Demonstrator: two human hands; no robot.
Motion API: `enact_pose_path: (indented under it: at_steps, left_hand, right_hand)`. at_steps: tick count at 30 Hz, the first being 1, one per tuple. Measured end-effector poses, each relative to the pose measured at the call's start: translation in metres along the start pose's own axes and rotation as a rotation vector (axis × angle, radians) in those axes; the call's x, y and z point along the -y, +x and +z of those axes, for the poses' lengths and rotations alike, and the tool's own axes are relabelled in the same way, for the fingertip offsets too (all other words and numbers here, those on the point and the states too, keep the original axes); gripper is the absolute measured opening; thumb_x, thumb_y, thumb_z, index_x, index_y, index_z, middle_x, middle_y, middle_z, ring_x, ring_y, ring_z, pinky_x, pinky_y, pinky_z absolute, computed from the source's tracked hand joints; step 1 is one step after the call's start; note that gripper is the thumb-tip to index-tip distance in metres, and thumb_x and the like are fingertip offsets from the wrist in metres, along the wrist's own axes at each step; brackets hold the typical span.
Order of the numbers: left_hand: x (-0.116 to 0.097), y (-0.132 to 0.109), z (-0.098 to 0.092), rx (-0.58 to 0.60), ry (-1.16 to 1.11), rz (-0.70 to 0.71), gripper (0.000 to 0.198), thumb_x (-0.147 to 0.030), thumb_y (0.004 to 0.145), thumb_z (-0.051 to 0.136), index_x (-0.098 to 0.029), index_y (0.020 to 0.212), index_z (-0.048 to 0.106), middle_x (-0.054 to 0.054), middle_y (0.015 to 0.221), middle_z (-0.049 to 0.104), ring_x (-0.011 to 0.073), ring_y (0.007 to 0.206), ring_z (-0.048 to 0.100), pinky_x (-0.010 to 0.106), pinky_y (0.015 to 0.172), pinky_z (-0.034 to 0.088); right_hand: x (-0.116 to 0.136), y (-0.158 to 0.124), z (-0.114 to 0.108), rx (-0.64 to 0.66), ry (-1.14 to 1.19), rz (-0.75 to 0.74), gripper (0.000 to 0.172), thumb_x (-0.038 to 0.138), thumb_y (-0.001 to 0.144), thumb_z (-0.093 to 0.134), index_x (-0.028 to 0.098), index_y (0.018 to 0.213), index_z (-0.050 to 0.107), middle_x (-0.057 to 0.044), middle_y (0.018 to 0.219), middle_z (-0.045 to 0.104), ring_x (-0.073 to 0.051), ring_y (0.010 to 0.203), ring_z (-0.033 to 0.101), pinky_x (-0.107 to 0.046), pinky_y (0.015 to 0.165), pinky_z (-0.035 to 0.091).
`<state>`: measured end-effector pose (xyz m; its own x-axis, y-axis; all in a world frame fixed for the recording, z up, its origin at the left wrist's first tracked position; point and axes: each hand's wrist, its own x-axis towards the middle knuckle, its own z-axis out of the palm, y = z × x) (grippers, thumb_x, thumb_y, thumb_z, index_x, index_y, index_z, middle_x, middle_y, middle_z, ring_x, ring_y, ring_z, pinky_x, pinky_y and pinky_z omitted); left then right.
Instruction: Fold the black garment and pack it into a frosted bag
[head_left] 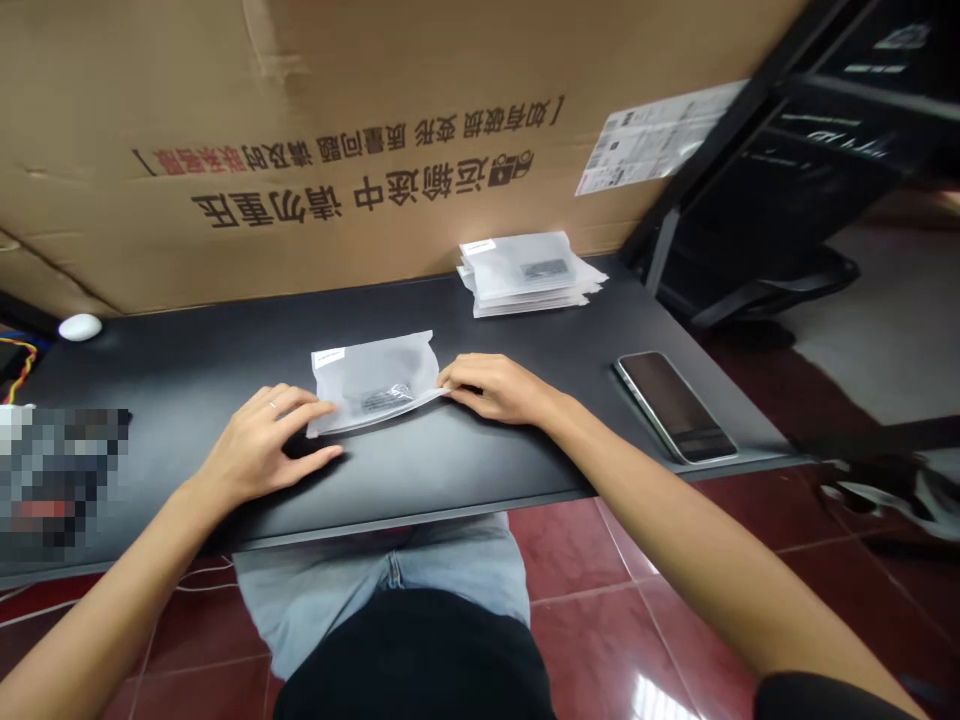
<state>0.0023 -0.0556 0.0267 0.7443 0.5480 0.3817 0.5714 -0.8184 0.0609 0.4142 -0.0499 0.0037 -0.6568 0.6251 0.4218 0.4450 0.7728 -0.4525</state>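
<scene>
A frosted white plastic pouch (375, 380) with a small dark part inside and a white label in its corner lies on the black desk (487, 460). My left hand (262, 445) rests on the desk at the pouch's left lower corner, fingers spread and touching its edge. My right hand (495, 388) pinches the pouch's right lower corner, fingers pressed together on the flap.
A stack of similar pouches (529, 272) sits further back on the right. A phone (673, 404) lies face up near the right edge. A white mouse (79, 327) is at the far left. A large cardboard box (375, 130) walls the back. Red tiled floor below.
</scene>
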Motion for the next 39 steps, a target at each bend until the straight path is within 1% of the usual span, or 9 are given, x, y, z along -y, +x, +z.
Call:
enact_pose_path:
  at_steps: [8, 12, 17, 23, 25, 27, 31, 35, 39]
  left_hand:
    - [-0.023, 0.033, 0.013, 0.011, 0.065, -0.003, 0.018, -0.029, 0.113, 0.06, -0.026, 0.106, 0.077, 0.006, 0.101, 0.081, 0.0241, 0.091, 0.072, 0.041, 0.078, 0.051]
    - [-0.032, 0.034, 0.012, -0.164, 0.079, -0.073, 0.017, -0.027, 0.114, 0.059, -0.024, 0.105, 0.072, 0.005, 0.101, 0.08, 0.0208, 0.087, 0.073, 0.036, 0.08, 0.054]
    - [-0.044, 0.043, 0.008, -0.233, 0.098, -0.146, 0.017, -0.03, 0.116, 0.057, -0.024, 0.109, 0.071, 0.004, 0.102, 0.08, 0.0201, 0.088, 0.076, 0.034, 0.074, 0.053]
    - [-0.056, 0.047, 0.0, -0.167, -0.053, -0.116, 0.022, -0.031, 0.118, 0.051, -0.025, 0.107, 0.068, 0.006, 0.104, 0.079, 0.0231, 0.097, 0.077, 0.037, 0.088, 0.058]
    - [-0.056, 0.041, -0.003, -0.13, -0.107, -0.213, 0.019, -0.038, 0.116, 0.054, -0.025, 0.112, 0.067, 0.007, 0.108, 0.079, 0.0251, 0.102, 0.076, 0.038, 0.09, 0.058]
    - [-0.053, 0.034, -0.006, -0.091, -0.135, -0.456, 0.027, -0.051, 0.113, 0.058, -0.026, 0.121, 0.064, 0.007, 0.106, 0.079, 0.0269, 0.095, 0.077, 0.039, 0.084, 0.057]
    - [-0.038, 0.028, -0.004, 0.081, -0.347, -0.88, 0.049, -0.064, 0.109, 0.056, -0.026, 0.139, 0.054, 0.0, 0.078, 0.076, 0.0277, 0.073, 0.075, 0.038, 0.072, 0.055]
    - [-0.024, 0.034, 0.011, 0.007, -0.891, -0.91, 0.062, -0.061, 0.1, 0.071, -0.026, 0.146, 0.05, -0.002, 0.074, 0.074, 0.0225, 0.062, 0.074, 0.033, 0.065, 0.058]
    - [0.007, 0.03, 0.016, -0.138, -0.941, -0.92, 0.062, -0.058, 0.091, 0.078, -0.021, 0.139, 0.06, -0.001, 0.075, 0.073, 0.0196, 0.062, 0.071, 0.033, 0.065, 0.06]
  right_hand:
    - [0.008, 0.001, -0.007, -0.005, -0.065, -0.056, 0.016, 0.032, 0.111, 0.066, 0.024, 0.12, 0.078, -0.011, 0.118, 0.083, -0.027, 0.105, 0.077, -0.043, 0.095, 0.064]
    - [0.052, 0.01, -0.009, -0.08, -0.111, -0.161, 0.051, 0.044, 0.103, 0.081, 0.022, 0.148, 0.069, -0.016, 0.14, 0.079, -0.032, 0.121, 0.076, -0.053, 0.108, 0.064]
    - [0.105, 0.033, 0.032, -0.014, -0.39, -0.218, 0.047, 0.011, 0.114, 0.049, 0.023, 0.157, 0.064, -0.01, 0.147, 0.078, -0.028, 0.143, 0.07, -0.047, 0.122, 0.061]
    - [0.093, 0.064, 0.071, 0.098, -0.539, 0.113, 0.048, 0.019, 0.114, 0.053, 0.004, 0.16, 0.059, -0.029, 0.158, 0.066, -0.043, 0.146, 0.067, -0.059, 0.111, 0.065]
    - [0.088, 0.07, 0.072, 0.157, -0.522, 0.207, 0.053, 0.024, 0.115, 0.053, 0.007, 0.165, 0.054, -0.03, 0.159, 0.065, -0.044, 0.144, 0.068, -0.058, 0.104, 0.068]
    - [0.088, 0.074, 0.069, 0.226, -0.555, 0.257, 0.055, 0.018, 0.115, 0.049, 0.009, 0.169, 0.05, -0.03, 0.156, 0.067, -0.043, 0.139, 0.072, -0.056, 0.102, 0.069]
    - [0.098, 0.079, 0.062, 0.32, -0.659, 0.291, 0.059, 0.006, 0.111, 0.046, 0.011, 0.17, 0.05, -0.029, 0.143, 0.075, -0.041, 0.125, 0.079, -0.055, 0.101, 0.069]
    - [0.102, 0.076, 0.055, 0.29, -0.7, 0.245, 0.057, 0.006, 0.112, 0.042, 0.01, 0.168, 0.052, -0.024, 0.137, 0.08, -0.039, 0.118, 0.081, -0.049, 0.087, 0.073]
    - [0.09, 0.052, 0.038, 0.144, -0.555, -0.139, 0.054, 0.005, 0.115, 0.042, 0.015, 0.166, 0.056, -0.013, 0.153, 0.075, -0.031, 0.143, 0.071, -0.04, 0.094, 0.072]
